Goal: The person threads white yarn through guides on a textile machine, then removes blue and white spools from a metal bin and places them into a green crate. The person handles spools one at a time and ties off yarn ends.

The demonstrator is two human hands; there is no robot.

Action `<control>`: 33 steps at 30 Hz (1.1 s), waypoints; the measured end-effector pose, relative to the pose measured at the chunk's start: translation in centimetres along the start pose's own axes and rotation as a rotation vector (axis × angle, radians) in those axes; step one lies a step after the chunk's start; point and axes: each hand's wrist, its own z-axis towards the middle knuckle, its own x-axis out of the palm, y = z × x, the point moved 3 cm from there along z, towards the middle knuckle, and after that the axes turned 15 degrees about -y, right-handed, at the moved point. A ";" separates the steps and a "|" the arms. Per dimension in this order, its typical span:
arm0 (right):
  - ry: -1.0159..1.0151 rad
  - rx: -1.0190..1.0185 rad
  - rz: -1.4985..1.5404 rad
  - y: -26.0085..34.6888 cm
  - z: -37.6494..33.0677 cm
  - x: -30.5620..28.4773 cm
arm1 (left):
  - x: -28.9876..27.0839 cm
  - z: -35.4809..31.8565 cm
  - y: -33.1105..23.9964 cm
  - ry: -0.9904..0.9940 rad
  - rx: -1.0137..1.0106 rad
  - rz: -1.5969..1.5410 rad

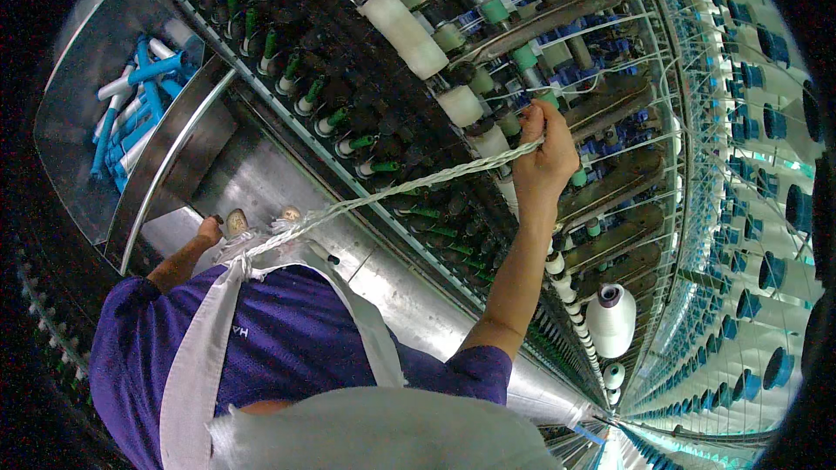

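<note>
My right hand [547, 152] is raised at the rollers of a spinning machine, its fingers closed on a loose twisted white strand of roving [418, 183]. The strand slants down from that hand to the apron knot at my chest. Close to the fingertips are a green roller [546, 97] and a thin white strand lying across the rollers. Down at my left side, my left hand [209, 231] is closed beside the metal cart. A small dark end shows at its fingers, too small to name.
The metal cart [178, 152] at left holds several blue and white tubes [139, 109]. A row of green-topped spindles [331, 122] runs along the machine. Large white bobbins [775, 226] hang at right, and a white cone [610, 322] stands by the rollers.
</note>
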 end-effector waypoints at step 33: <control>0.211 0.276 0.102 -0.7 0.4 0.5 | -0.5 0.5 -1.5 0.169 0.034 -0.107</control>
